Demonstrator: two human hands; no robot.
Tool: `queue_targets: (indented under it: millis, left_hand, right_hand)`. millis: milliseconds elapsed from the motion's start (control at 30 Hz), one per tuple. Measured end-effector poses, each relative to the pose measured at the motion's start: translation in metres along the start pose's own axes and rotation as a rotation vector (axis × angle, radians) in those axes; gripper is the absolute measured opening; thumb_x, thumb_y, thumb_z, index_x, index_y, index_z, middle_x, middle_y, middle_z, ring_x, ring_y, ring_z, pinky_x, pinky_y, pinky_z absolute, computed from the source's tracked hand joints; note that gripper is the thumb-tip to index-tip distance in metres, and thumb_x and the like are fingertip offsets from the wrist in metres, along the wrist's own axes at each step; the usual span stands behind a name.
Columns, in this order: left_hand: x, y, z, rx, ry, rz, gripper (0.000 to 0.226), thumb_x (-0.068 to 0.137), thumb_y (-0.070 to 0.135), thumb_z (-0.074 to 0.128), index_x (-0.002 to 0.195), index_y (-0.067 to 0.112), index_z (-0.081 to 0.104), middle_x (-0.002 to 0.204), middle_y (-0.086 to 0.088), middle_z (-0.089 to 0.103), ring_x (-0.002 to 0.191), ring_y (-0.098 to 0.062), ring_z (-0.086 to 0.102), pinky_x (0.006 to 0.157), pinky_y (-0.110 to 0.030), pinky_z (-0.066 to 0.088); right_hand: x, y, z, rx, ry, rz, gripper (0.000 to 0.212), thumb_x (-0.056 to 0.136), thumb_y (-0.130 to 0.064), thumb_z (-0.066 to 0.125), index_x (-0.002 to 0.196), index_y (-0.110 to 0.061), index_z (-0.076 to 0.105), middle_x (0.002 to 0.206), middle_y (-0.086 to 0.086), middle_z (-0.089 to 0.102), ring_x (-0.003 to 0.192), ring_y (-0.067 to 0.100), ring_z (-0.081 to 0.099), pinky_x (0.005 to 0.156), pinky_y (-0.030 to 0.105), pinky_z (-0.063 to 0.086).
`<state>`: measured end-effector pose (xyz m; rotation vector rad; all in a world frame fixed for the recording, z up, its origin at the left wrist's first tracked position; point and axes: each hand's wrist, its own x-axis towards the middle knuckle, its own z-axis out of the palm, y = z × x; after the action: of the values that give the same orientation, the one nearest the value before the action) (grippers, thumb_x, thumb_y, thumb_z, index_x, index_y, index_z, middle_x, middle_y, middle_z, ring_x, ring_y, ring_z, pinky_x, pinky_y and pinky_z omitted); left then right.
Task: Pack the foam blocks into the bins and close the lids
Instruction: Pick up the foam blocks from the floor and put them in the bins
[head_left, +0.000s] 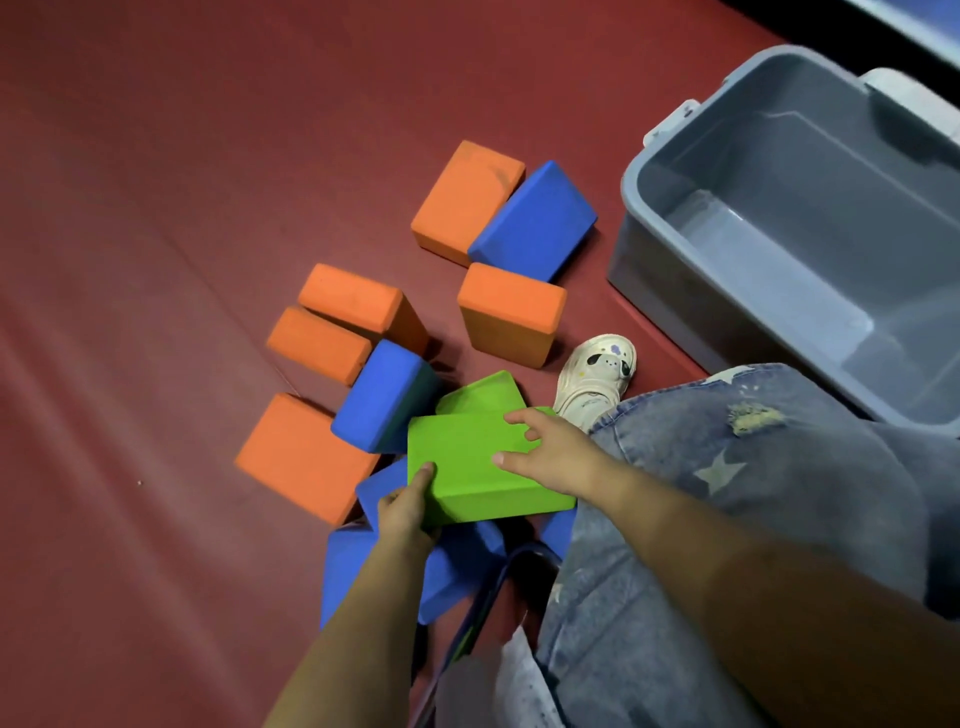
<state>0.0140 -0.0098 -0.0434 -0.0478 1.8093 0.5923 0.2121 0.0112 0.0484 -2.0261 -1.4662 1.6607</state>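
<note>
Both hands are on 1 green foam block (467, 462) low in the middle of the view. The left hand (405, 512) clamps the block's 7 o'clock corner, thumb on the top face and the other fingers (426, 470) curled under the edge. The right hand (550, 457) lies on the block's 3 o'clock side with its fingers spread, thumb and forefinger pressing the top face; whether the rest wrap the far edge cannot be told. A second green block (480, 389) peeks out from behind the held one at 12 o'clock, touching it.

Blue blocks (452, 571) lie under and at 6 o'clock of the held block, partly hidden by the forearm. Another blue block (382, 395) leans at its 10 o'clock, against 1 orange block (301, 457) lying at 9 o'clock. 2 more orange blocks (358, 304) sit touching each other farther toward 11 o'clock. At 12 o'clock, well apart from the hands, an orange block (511, 314) stands alone, with an orange block (465, 200) and a blue block (535, 221) side by side beyond it.

All rest on the dark red floor (156, 208). The grey bin (675, 171) stands at 2 o'clock, open, with nothing visible inside it. A jeans-clad leg (727, 519) and a white shoe (597, 379) lie between the bin and the blocks.
</note>
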Motion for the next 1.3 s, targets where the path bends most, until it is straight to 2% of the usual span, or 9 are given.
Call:
queue_targets:
  millis: [167,400,533,733,833,900,1000,1100,1300]
  left_hand:
    - [-0.046,0.013,-0.008,0.059,0.002,0.174,0.064,0.071,0.049,0.074,0.127,0.037,0.046,0.131,-0.004,0.046,0.110,-0.023,0.051,0.079,-0.037,0.048]
    - [-0.100,0.048,-0.037,0.110,-0.077,0.300,0.022,0.087,0.036,0.060,0.108,0.029,0.060,0.096,0.005,0.052,0.085,-0.014,0.048,0.071,-0.031,0.042]
    - [-0.123,0.083,-0.046,0.130,-0.099,0.297,0.016,0.085,0.041,0.058,0.086,0.026,0.055,0.087,0.000,0.040,0.075,-0.016,0.041,0.064,-0.029,0.040]
    - [-0.134,0.125,-0.037,0.222,-0.230,0.312,0.019,0.088,0.046,0.057,0.089,0.027,0.055,0.087,-0.001,0.046,0.071,-0.015,0.045,0.062,-0.029,0.043]
    - [-0.123,0.134,-0.032,0.107,-0.335,0.361,0.032,0.096,0.049,0.043,0.103,0.023,0.060,0.086,0.000,0.062,0.077,-0.014,0.056,0.072,-0.032,0.047]
    - [-0.105,0.136,-0.029,0.095,-0.265,0.432,0.040,0.097,0.048,0.042,0.121,0.019,0.056,0.108,-0.004,0.061,0.092,-0.017,0.059,0.079,-0.035,0.049]
    - [-0.059,0.127,-0.029,0.515,0.017,0.583,0.055,0.093,0.043,0.055,0.140,0.016,0.041,0.131,-0.007,0.047,0.110,-0.024,0.051,0.090,-0.038,0.047]
    - [-0.015,0.111,-0.032,1.019,0.072,0.626,0.080,0.085,0.043,0.066,0.151,0.026,0.022,0.149,-0.016,0.022,0.134,-0.035,0.032,0.107,-0.045,0.037]
    - [0.023,0.095,-0.023,1.290,0.098,0.712,0.093,0.079,0.036,0.075,0.152,0.029,0.018,0.147,-0.017,0.018,0.134,-0.034,0.027,0.110,-0.037,0.031]
  right_hand:
    - [-0.011,-0.006,-0.004,-0.410,-0.001,-0.066,0.084,0.072,-0.048,0.074,0.143,-0.037,0.031,0.144,0.007,0.031,0.133,0.027,0.029,0.109,0.040,0.031]
    - [-0.033,-0.017,0.001,-0.743,-0.039,-0.279,0.109,0.065,-0.052,0.078,0.148,-0.042,0.009,0.153,0.006,0.015,0.140,0.026,0.015,0.111,0.051,0.019]
    - [-0.044,-0.026,0.005,-0.856,0.140,-0.460,0.118,0.060,-0.058,0.076,0.148,-0.041,0.000,0.153,0.007,0.021,0.137,0.026,0.027,0.108,0.045,0.028]
    - [-0.049,-0.028,0.005,-0.848,0.477,-0.534,0.123,0.033,-0.051,0.088,0.140,-0.034,0.029,0.117,0.013,0.060,0.102,0.030,0.062,0.079,0.044,0.051]
    - [-0.047,-0.027,-0.004,-0.751,0.571,-0.476,0.111,0.044,-0.051,0.084,0.140,-0.037,0.029,0.112,0.012,0.059,0.094,0.031,0.062,0.074,0.042,0.050]
    - [-0.047,-0.028,-0.014,-0.608,0.556,-0.384,0.098,0.062,-0.051,0.075,0.144,-0.042,0.022,0.118,0.010,0.053,0.098,0.032,0.059,0.077,0.043,0.048]
    - [-0.044,-0.022,-0.029,-0.442,0.456,-0.229,0.082,0.078,-0.051,0.062,0.145,-0.048,0.016,0.132,0.007,0.038,0.114,0.031,0.050,0.090,0.040,0.045]
    - [-0.040,-0.017,-0.035,-0.368,0.432,-0.148,0.079,0.080,-0.051,0.060,0.145,-0.049,0.016,0.137,0.006,0.033,0.118,0.030,0.049,0.093,0.037,0.044]
    - [-0.028,-0.016,-0.032,-0.352,0.396,-0.093,0.080,0.079,-0.053,0.059,0.145,-0.050,0.014,0.137,0.005,0.034,0.117,0.028,0.050,0.096,0.038,0.045]
